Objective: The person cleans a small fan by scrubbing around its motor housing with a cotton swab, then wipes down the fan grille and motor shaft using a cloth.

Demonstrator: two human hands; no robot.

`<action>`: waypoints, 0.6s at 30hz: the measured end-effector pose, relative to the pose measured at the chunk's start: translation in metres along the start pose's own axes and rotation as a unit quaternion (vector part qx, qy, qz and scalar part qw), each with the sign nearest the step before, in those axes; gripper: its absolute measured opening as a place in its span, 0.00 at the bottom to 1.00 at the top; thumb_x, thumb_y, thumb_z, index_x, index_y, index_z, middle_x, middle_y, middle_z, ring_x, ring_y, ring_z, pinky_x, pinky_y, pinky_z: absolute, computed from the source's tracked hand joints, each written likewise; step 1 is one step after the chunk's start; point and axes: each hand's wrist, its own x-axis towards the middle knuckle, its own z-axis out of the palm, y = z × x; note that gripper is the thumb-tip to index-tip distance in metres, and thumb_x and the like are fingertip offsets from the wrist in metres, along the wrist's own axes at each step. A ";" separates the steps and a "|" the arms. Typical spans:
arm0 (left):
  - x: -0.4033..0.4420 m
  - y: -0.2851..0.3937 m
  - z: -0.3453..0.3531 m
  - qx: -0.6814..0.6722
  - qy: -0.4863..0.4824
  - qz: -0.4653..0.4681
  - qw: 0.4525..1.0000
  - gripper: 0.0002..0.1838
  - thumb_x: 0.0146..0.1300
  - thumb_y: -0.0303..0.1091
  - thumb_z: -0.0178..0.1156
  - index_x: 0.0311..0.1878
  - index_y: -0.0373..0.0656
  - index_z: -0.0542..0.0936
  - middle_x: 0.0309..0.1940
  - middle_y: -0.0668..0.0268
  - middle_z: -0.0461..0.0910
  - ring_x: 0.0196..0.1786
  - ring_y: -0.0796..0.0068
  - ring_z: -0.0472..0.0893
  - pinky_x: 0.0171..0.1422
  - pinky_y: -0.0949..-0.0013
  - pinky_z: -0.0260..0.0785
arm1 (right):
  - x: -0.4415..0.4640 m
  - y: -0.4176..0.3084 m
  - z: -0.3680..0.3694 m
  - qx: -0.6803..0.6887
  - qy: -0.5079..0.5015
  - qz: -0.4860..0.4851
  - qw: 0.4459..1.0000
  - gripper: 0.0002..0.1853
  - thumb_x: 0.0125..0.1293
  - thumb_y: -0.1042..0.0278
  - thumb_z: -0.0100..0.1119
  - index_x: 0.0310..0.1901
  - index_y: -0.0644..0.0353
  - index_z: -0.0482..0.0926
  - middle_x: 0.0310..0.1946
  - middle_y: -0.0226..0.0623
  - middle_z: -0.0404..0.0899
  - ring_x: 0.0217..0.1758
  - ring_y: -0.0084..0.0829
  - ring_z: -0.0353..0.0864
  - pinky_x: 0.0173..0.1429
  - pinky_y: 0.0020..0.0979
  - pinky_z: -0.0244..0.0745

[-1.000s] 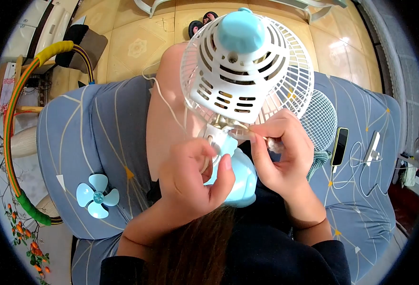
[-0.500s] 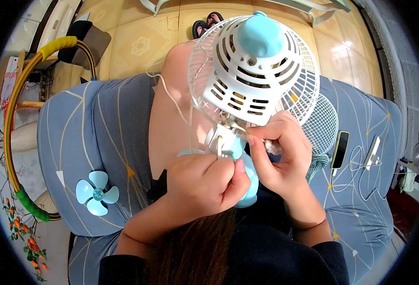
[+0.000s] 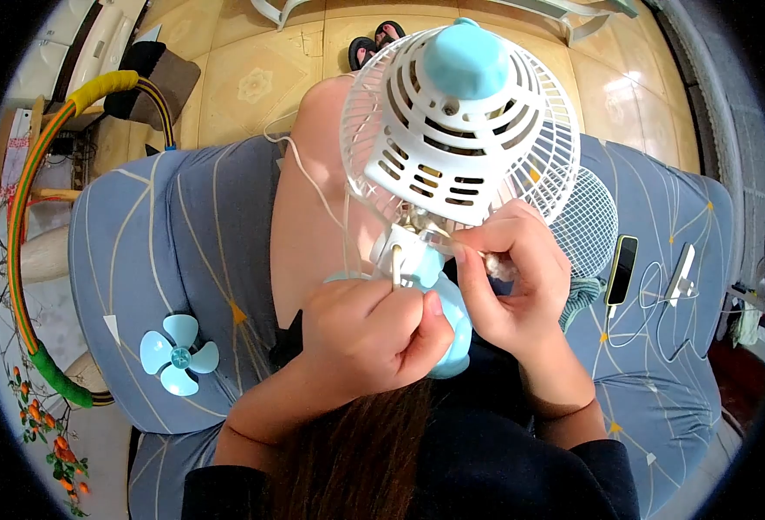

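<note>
Leftmost, hoop (image 3: 102,84): stood upright at the edge of the sofa (image 3: 222,234), apart from the work.
Fan blade (image 3: 180,356): laid flat on the sofa cover, well apart from the fan, probably so that it is kept safe and within reach.
Left hand (image 3: 365,329): curled into a tight fist around the thick cream cord (image 3: 396,269), which is drawn down from the white neck (image 3: 410,258), presumably to be kept taut.
Fan (image 3: 453,130): held in the lap, its back turned upward and its blue base (image 3: 454,334) set close to the body, likely so that the neck is brought between both hands.
Right hand (image 3: 517,286): thumb and forefinger pinched together on a thin pale strand (image 3: 439,232) beside the neck; what it is cannot be told.
Mesh disc (image 3: 592,225): rested on the sofa, partly hidden by the fan's cage.
Phone (image 3: 622,270): left lying near the power strip (image 3: 682,273), a cable attached.
Fist and fan, against a second ago: the left thumb and fingers, then parted, are now closed; the fan's head has been shifted slightly rightward; the right pinch is little changed.
</note>
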 end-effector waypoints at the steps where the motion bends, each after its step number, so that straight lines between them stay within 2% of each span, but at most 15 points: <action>1: 0.000 0.000 0.000 0.001 0.001 0.001 1.000 0.16 0.55 0.22 0.62 0.16 0.42 0.68 0.10 0.66 0.59 0.10 0.67 0.61 0.18 0.63 0.52 | 0.000 0.000 0.000 -0.002 -0.002 -0.002 1.000 0.08 0.53 0.84 0.68 0.33 0.62 0.79 0.25 0.37 0.79 0.26 0.38 0.78 0.32 0.34 0.70; 4: 0.001 -0.001 -0.001 0.001 -0.004 0.006 1.000 0.16 0.55 0.22 0.62 0.16 0.42 0.68 0.10 0.67 0.59 0.10 0.67 0.61 0.18 0.63 0.51 | 0.001 0.000 0.001 -0.007 0.000 -0.007 1.000 0.08 0.53 0.83 0.68 0.32 0.63 0.79 0.25 0.37 0.79 0.26 0.39 0.78 0.33 0.35 0.71; 7: -0.002 -0.005 -0.001 0.027 -0.016 0.029 0.999 0.17 0.53 0.27 0.66 0.19 0.47 0.67 0.12 0.69 0.62 0.11 0.66 0.65 0.17 0.66 0.57 | 0.000 0.002 0.005 -0.016 0.013 -0.013 1.000 0.08 0.53 0.84 0.68 0.33 0.63 0.79 0.26 0.37 0.79 0.27 0.40 0.78 0.33 0.35 0.71; 10: 0.002 -0.001 0.000 0.007 -0.003 0.008 1.000 0.17 0.55 0.22 0.62 0.16 0.42 0.66 0.10 0.67 0.58 0.10 0.67 0.60 0.18 0.63 0.51 | -0.001 0.003 0.006 -0.034 0.019 -0.018 0.999 0.08 0.53 0.84 0.67 0.33 0.62 0.79 0.26 0.37 0.80 0.28 0.40 0.78 0.33 0.35 0.71; 15: 0.003 -0.001 0.001 0.002 -0.006 -0.005 1.000 0.18 0.54 0.21 0.62 0.15 0.42 0.65 0.10 0.66 0.57 0.10 0.67 0.60 0.18 0.63 0.51 | -0.002 0.004 0.004 -0.043 0.014 -0.003 0.999 0.08 0.54 0.84 0.67 0.33 0.62 0.79 0.26 0.37 0.81 0.28 0.39 0.78 0.34 0.34 0.71; 18: 0.004 -0.001 0.001 0.005 -0.005 -0.004 1.000 0.18 0.54 0.21 0.62 0.15 0.43 0.65 0.10 0.66 0.57 0.10 0.67 0.59 0.18 0.62 0.50 | -0.003 0.006 0.001 0.017 0.014 0.013 1.000 0.07 0.55 0.84 0.67 0.33 0.62 0.79 0.26 0.37 0.81 0.28 0.39 0.79 0.34 0.34 0.71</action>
